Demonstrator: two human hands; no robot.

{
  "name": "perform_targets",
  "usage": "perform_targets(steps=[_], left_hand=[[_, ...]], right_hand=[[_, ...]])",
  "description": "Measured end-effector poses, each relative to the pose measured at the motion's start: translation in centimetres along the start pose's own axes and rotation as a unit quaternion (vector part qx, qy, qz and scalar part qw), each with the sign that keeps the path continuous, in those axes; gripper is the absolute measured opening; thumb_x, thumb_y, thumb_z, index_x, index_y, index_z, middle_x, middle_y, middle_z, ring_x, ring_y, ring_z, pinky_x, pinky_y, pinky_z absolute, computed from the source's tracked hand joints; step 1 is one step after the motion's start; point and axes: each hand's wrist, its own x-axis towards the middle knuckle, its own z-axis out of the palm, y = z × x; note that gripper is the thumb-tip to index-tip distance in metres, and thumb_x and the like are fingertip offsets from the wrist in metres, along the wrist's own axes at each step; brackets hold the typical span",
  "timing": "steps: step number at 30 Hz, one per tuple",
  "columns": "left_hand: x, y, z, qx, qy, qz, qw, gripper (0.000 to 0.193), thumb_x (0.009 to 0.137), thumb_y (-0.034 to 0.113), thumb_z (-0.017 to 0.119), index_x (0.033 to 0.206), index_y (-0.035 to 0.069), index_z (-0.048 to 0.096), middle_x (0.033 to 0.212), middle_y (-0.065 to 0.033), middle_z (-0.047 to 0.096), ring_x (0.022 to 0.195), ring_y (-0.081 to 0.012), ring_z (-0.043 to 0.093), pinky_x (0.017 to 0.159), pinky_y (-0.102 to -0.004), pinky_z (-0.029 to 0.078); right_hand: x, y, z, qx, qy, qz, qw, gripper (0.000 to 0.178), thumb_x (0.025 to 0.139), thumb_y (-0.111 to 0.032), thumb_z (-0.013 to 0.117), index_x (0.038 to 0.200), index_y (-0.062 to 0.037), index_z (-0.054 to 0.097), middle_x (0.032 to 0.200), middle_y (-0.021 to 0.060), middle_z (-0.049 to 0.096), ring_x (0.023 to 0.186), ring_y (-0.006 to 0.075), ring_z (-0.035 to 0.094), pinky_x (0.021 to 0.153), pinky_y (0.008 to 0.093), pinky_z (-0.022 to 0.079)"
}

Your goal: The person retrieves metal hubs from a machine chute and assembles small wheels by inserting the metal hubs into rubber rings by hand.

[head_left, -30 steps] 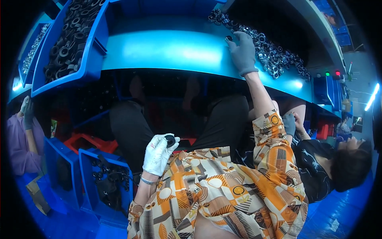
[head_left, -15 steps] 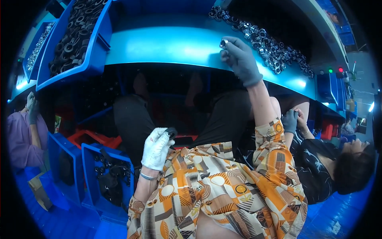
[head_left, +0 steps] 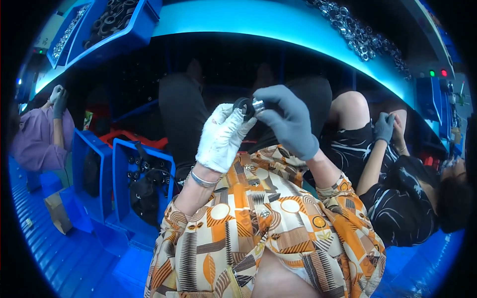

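My left hand (head_left: 221, 136), in a white glove, pinches a black ring (head_left: 243, 105) by its edge above my lap. From the right, my right hand (head_left: 290, 119) in a grey glove holds a small shiny metal ring (head_left: 258, 106) between thumb and fingers. The metal ring is right beside the black ring's opening; whether they touch I cannot tell. A heap of similar shiny metal rings (head_left: 355, 37) lies on the bench at the far right. Black rings (head_left: 112, 22) fill a blue bin at the far left.
The lit bench (head_left: 238, 17) crosses in front of my knees. Blue crates (head_left: 117, 188) with black parts stand at my left. A co-worker in black (head_left: 397, 193) sits close on my right, and another in purple (head_left: 42, 136) at the far left.
My right hand has come down from the bench to my lap with the metal ring. My left hand has risen a little to the right with the black ring. The view has tilted downward.
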Motion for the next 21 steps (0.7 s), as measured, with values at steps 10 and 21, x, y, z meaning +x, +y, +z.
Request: perform_targets(steps=[10,21], left_hand=[[-3.5,-2.7,1.3,0.125,0.012,0.035,0.991,0.012,0.092,0.006,0.058,0.104,0.002,0.056,0.101,-0.0080,0.061,0.090,-0.0143,0.062,0.082,-0.0302,0.056],[-5.5,-4.8,0.4,0.236,0.008,0.089,0.968,0.022,0.097,0.014,0.051,0.118,0.007,0.055,0.107,-0.0030,0.061,0.090,-0.0100,0.061,0.071,-0.0228,0.052]], right_hand=[[-4.6,-0.7,0.0,-0.111,0.019,-0.156,0.981,0.038,0.071,0.004,0.071,0.106,-0.0066,0.060,0.094,0.0094,0.055,0.079,0.0236,0.061,0.066,0.0291,0.052],[-7.1,1.5,1.1,-0.045,0.035,-0.157,0.986,0.036,0.069,0.001,0.076,0.102,-0.0080,0.064,0.097,0.0078,0.046,0.083,0.0201,0.053,0.069,0.0271,0.046]])
